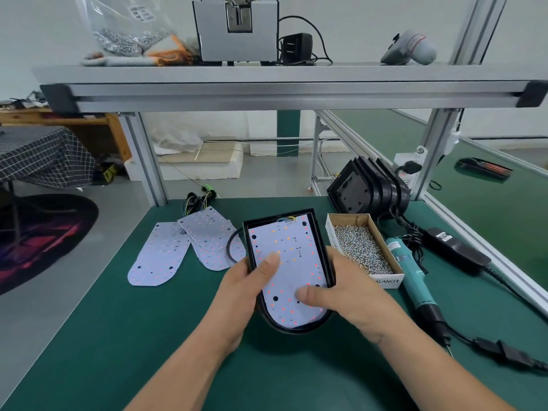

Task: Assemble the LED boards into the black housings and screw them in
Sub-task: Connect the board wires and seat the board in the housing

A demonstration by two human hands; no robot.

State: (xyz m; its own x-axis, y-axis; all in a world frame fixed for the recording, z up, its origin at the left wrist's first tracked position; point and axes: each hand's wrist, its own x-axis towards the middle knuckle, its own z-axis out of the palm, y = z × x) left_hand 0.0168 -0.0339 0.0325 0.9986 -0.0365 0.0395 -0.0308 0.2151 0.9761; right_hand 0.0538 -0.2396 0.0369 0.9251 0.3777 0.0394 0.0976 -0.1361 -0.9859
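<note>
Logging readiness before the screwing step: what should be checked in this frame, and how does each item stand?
1. Seating: white LED board lies inside the rim of the black oblong housing: ok.
2. Flushness: board fully down: cannot tell.
3. Hold: left hand and right hand grip the housing, thumbs on the board: ok.
4. Supply: cardboard box of silver screws beside the right hand: ok.
5. Tool: teal electric screwdriver in hand: not ok, it lies on the green table.
</note>
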